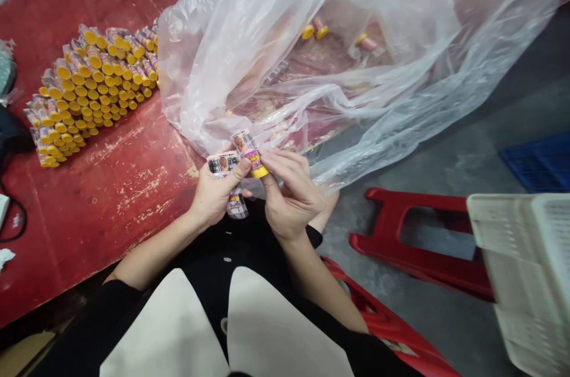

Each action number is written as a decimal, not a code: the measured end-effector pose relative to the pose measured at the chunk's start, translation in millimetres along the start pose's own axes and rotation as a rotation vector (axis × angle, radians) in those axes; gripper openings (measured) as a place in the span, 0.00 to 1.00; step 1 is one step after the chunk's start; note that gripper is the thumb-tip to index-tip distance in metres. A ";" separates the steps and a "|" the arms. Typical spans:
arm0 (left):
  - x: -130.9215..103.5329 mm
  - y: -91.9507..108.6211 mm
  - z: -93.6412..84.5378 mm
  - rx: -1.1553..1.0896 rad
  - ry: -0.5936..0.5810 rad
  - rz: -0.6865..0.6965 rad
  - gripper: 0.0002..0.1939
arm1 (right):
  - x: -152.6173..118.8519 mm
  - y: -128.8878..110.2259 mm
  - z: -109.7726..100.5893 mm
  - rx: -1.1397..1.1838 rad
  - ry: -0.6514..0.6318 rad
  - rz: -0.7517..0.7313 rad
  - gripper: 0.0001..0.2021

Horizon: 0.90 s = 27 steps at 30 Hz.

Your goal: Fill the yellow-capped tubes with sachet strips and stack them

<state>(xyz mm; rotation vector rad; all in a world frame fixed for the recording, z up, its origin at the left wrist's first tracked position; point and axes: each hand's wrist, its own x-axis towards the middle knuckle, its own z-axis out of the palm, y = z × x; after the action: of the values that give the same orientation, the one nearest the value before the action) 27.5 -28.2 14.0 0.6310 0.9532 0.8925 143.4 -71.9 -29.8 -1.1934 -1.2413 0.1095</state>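
Near the table's front edge, my left hand [212,192] is closed around a printed label sleeve [237,206], its thumb pressed near a small tube. That labelled tube [250,150] has a yellow cap at its lower end, and my right hand [291,190] grips it from the right between thumb and fingers. A big clear plastic bag [267,15] lies spread just beyond both hands. Inside it are a few loose yellow-capped tubes [367,41]. To the left, a large stack of yellow-capped tubes [89,92] rests on the red table [129,187], caps facing me.
A red stool [418,252] stands on the grey floor at the right, beside stacked white crates [512,270]. Behind them is a blue crate [538,160]. A dark object with a cable lies at the table's far left.
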 end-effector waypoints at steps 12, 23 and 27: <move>1.5 23.4 -39.8 -0.076 0.073 0.139 0.44 | 14.4 -13.8 56.5 0.157 -0.049 0.060 0.14; 12.1 107.0 -154.1 -0.577 0.566 0.271 0.10 | 108.6 -0.7 343.9 0.220 -0.364 -0.039 0.12; -8.8 87.9 -174.7 -0.557 0.609 0.251 0.08 | 116.4 -8.2 358.1 0.065 -0.470 -0.144 0.12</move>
<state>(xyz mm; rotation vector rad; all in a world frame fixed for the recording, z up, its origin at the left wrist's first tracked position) -161.7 21.4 7.7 -0.0173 1.1024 1.5536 -87.2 224.5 -0.4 -1.0490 -1.7163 0.3361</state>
